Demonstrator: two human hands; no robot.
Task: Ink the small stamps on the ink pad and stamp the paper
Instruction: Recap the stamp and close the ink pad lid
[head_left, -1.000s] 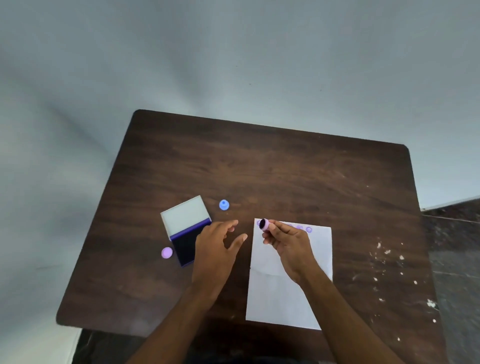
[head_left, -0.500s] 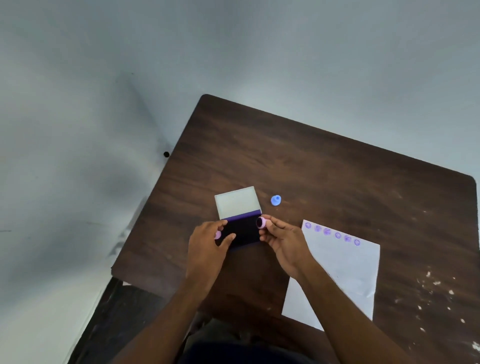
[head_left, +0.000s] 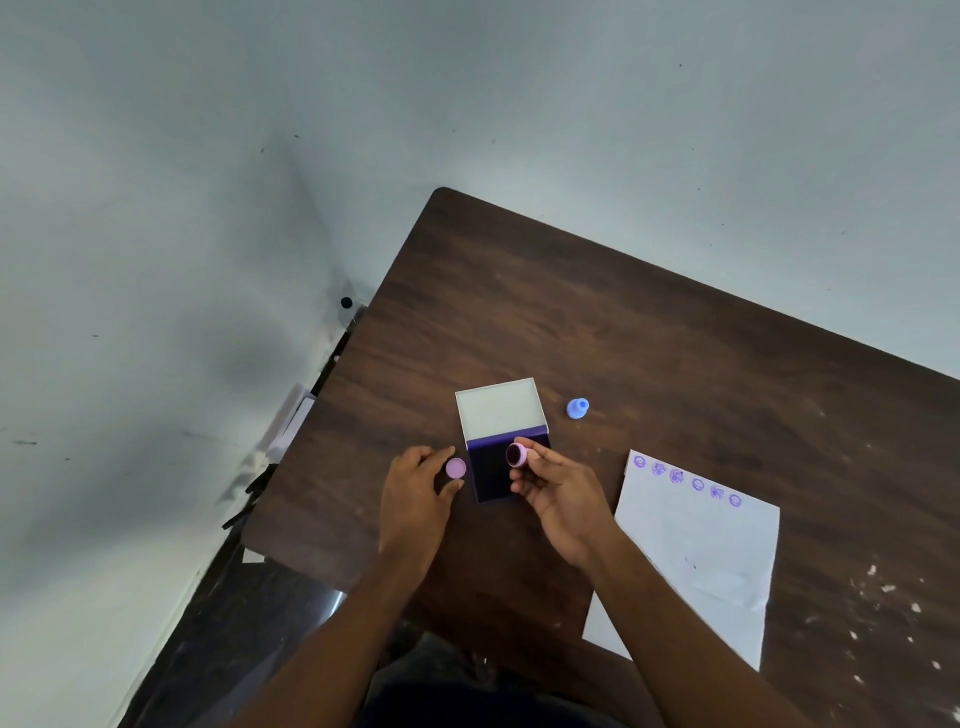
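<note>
The ink pad (head_left: 491, 475) lies open on the dark wooden table (head_left: 597, 332), its pale lid (head_left: 500, 409) folded back. My right hand (head_left: 558, 499) grips a small pink stamp (head_left: 517, 454) just over the pad's far right part, its inked face turned toward the left. My left hand (head_left: 415, 499) is left of the pad, thumb and forefinger around a round pink stamp (head_left: 455, 468) that rests on the table. A blue stamp (head_left: 577, 408) stands right of the lid. The white paper (head_left: 696, 551) lies to the right with a row of several purple prints along its top edge.
The table's left edge runs close to my left hand, with a pale wall and dark floor beyond it. White paint flecks (head_left: 878, 587) mark the table at the right.
My view has swung left, so table and paper sit further right. My right hand has brought the pink stamp from the paper over to the ink pad. My left hand closed around the pink stamp.
</note>
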